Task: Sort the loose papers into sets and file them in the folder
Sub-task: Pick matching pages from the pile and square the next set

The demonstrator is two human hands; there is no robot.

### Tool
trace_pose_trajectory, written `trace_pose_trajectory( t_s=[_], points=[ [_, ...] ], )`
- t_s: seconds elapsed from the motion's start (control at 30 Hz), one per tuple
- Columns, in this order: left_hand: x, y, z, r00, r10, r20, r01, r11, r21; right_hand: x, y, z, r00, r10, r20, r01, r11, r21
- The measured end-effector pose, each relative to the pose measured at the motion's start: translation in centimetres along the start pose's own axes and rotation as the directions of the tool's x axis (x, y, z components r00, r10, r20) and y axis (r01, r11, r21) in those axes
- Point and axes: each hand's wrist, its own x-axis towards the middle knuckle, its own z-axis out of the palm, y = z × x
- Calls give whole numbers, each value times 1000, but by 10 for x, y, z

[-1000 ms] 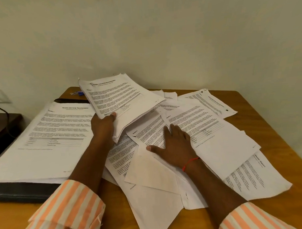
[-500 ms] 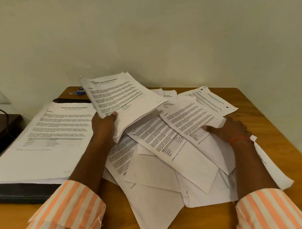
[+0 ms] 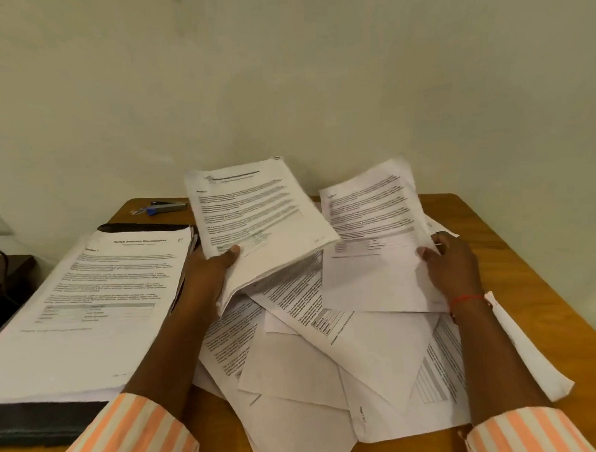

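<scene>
everywhere loose papers point(image 3: 328, 360) over a wooden table point(image 3: 520, 252), pale wall point(image 3: 284, 74) behind

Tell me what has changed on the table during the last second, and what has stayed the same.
The right hand left the middle of the loose pile, moved right, took hold of a printed sheet by its right edge and lifted it. The left hand keeps its grip on the raised set of papers; the stack on the black folder has not moved.
</scene>
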Motion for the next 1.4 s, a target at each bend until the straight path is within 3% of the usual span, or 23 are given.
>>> trace_pose_trajectory(
  t_s=[0.17, 0.3, 0.53, 0.77, 0.97, 1.07, 1.23, 1.33, 1.4],
  points=[
    [-9, 2, 12, 983, -15, 182, -8, 992, 123, -7, 0, 26, 997, 48, 57, -66, 918, 390],
    [-12, 3, 15, 972, -33, 233, -8, 984, 175, -8, 2, 33, 992, 91, 83, -121, 848, 516],
    [-20, 10, 17, 934, -59, 353, -44, 959, 279, -6, 2, 33, 985, 148, 87, -171, 807, 565],
    [-26, 15, 22, 939, -23, 343, -66, 967, 245, -10, -2, 34, 978, 154, 138, -206, 779, 592],
    [-29, 12, 30, 965, 48, 259, -94, 981, 169, -32, -22, 46, 940, 12, 341, -244, 724, 645],
    [-28, 11, 31, 972, 68, 224, -109, 979, 174, -46, -38, 48, 904, -87, 419, -212, 759, 615],
    [-28, 8, 32, 972, 38, 231, -70, 989, 131, -49, -42, 51, 902, -68, 427, -242, 740, 628],
    [-32, 10, 35, 967, 99, 234, -134, 981, 138, -47, -44, 47, 909, -25, 416, -307, 634, 710],
    [-40, 10, 38, 956, 141, 256, -185, 970, 156, -49, -49, 42, 916, -101, 388, -244, 629, 738]
  ],
)
